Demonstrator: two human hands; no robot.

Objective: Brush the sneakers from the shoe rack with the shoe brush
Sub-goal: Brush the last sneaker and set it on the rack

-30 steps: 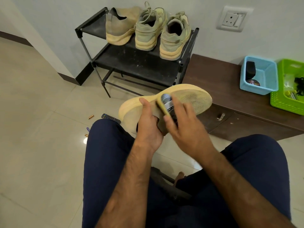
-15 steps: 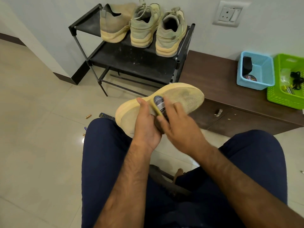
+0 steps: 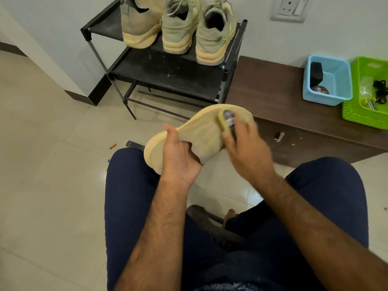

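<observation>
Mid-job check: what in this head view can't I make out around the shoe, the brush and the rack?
- Yellow-edged shoe brush: bristles hidden against the tan sneaker; motion-blurred.
- Right hand: blurred; grip on the brush unclear.
- Sneaker's inner side: covered by the left hand.
- Three beige sneakers on the black metal rack: toes cut off by the top edge.
- Light-blue plastic basket: tin label too small.

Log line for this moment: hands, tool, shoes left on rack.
left hand: holds sneaker | right hand: shoe brush on toe side | shoe rack: three sneakers
</observation>
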